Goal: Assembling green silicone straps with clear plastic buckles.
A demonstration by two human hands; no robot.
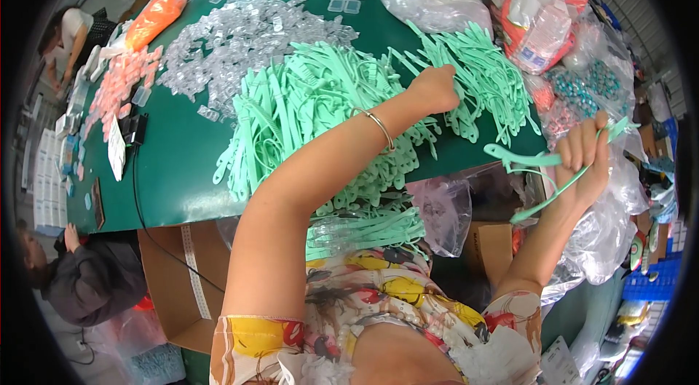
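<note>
While my left hand digs closed into the green pile on the table, my right hand squeezes some green strips, which might slip and fall.

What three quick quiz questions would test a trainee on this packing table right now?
1. True or false: the right hand holds mint-green plastic strips off the table's edge.
2. The left hand rests on: A) the clear plastic pieces, B) the mint-green pile, C) the orange bag.
3. What does the left wrist wear?

Key: 1 true. 2 B. 3 a thin metal bangle.
</note>
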